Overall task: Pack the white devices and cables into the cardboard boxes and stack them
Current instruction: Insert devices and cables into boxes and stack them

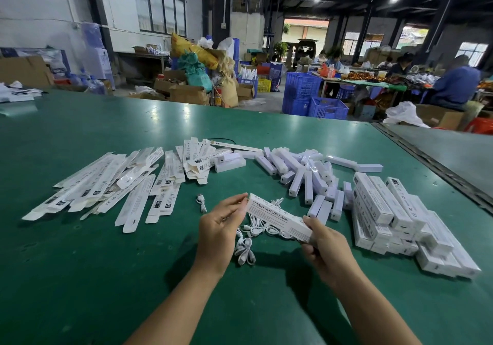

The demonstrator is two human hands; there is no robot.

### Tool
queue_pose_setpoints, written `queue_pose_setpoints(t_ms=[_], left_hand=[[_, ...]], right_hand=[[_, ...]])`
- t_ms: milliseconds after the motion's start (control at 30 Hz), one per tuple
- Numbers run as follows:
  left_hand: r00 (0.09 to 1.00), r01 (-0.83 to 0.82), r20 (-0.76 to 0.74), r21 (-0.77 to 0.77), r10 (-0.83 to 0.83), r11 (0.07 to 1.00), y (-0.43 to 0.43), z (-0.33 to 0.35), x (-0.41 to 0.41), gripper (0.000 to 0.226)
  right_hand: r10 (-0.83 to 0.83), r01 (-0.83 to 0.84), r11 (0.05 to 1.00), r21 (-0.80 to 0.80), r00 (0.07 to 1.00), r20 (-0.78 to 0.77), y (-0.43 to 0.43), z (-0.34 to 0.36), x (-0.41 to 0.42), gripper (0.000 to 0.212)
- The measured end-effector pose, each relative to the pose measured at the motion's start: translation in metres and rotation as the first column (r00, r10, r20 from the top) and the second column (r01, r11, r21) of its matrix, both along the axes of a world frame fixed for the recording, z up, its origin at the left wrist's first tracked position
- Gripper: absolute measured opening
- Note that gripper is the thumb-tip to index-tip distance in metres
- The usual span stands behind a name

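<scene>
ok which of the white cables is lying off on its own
The short cable just left of the left hand, alone on the mat; the rest tangle together under the held box.

I am watching the left hand [221, 227] pinching one end of a printed box [277, 218], the right hand [325, 251] gripping the other end, white cables [246, 248] lying beneath on the green table [80, 264], flat boxes [106, 184] lying left, packed boxes [394, 219] sitting stacked right
</scene>
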State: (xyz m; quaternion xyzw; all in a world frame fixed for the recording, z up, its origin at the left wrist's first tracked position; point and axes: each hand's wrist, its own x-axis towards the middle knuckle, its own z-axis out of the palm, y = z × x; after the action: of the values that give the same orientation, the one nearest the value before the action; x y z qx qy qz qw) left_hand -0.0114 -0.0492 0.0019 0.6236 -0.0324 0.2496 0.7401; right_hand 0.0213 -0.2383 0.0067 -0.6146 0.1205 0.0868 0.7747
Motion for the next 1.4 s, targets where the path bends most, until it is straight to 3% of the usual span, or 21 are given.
queue_pose_setpoints(t_ms=[100, 200, 300, 400, 467, 533, 567, 633, 733, 900, 1033, 1167, 1400], left_hand=[[0.998, -0.065, -0.003, 0.074, 0.065, 0.995, 0.0, -0.003, 0.001, 0.026], [0.972, -0.234, 0.025, 0.25, 0.235, 0.939, 0.002, -0.006, 0.005, 0.032], [0.942, -0.333, 0.036, 0.249, 0.334, 0.91, 0.007, -0.007, 0.009, 0.03], [0.96, -0.249, -0.087, 0.167, 0.266, 0.954, 0.013, -0.008, 0.011, 0.035], [0.974, -0.107, -0.189, 0.087, 0.122, 0.99, 0.013, -0.007, 0.01, 0.04], [0.979, -0.025, -0.197, 0.111, 0.046, 0.994, 0.007, -0.007, 0.009, 0.045], [0.982, -0.023, -0.182, 0.134, 0.048, 0.991, 0.004, -0.008, 0.008, 0.046], [0.983, -0.057, -0.164, 0.153, 0.082, 0.987, 0.002, -0.006, 0.007, 0.044], [0.985, -0.064, -0.153, 0.096, 0.078, 0.993, 0.005, -0.005, 0.007, 0.035], [0.988, -0.034, -0.148, 0.013, 0.036, 0.999, 0.009, -0.005, 0.006, 0.037], [0.989, -0.012, -0.15, 0.012, 0.014, 1.0, 0.011, -0.007, 0.007, 0.036], [0.99, 0.01, -0.141, 0.003, -0.009, 1.0, 0.011, -0.008, 0.008, 0.035], [0.984, 0.025, -0.179, 0.018, -0.022, 1.0, 0.011, -0.011, 0.008, 0.035]], right_hand=[[0.028, -0.028, 0.999, -0.034, 0.999, 0.016, 0.0, 0.0, -0.001, 0.018], [0.091, -0.085, 0.993, -0.082, 0.994, 0.062, 0.002, 0.002, -0.003, 0.019], [0.122, -0.126, 0.991, 0.037, 0.988, 0.092, 0.009, 0.006, -0.006, 0.027], [0.149, -0.168, 0.982, 0.082, 0.969, 0.195, 0.006, 0.01, -0.006, 0.031], [0.122, -0.119, 0.992, -0.027, 0.945, 0.304, -0.001, 0.012, -0.004, 0.028], [0.035, 0.048, 0.981, -0.186, 0.907, 0.42, -0.012, 0.015, 0.001, 0.02], [0.001, 0.171, 0.937, -0.303, 0.87, 0.494, -0.019, 0.017, 0.004, 0.018], [-0.028, 0.432, 0.763, -0.481, 0.765, 0.643, -0.033, 0.018, 0.009, 0.025], [-0.137, 0.693, 0.558, -0.456, 0.62, 0.773, -0.054, 0.02, 0.014, 0.035], [-0.275, 0.813, 0.414, -0.409, 0.54, 0.795, -0.081, 0.016, 0.024, 0.032], [-0.346, 0.798, 0.25, -0.548, 0.602, 0.719, -0.088, 0.005, 0.032, 0.038], [-0.353, 0.765, 0.194, -0.614, 0.638, 0.684, -0.089, -0.003, 0.039, 0.04], [-0.407, 0.795, 0.213, -0.568, 0.6, 0.689, -0.092, -0.005, 0.045, 0.04]])
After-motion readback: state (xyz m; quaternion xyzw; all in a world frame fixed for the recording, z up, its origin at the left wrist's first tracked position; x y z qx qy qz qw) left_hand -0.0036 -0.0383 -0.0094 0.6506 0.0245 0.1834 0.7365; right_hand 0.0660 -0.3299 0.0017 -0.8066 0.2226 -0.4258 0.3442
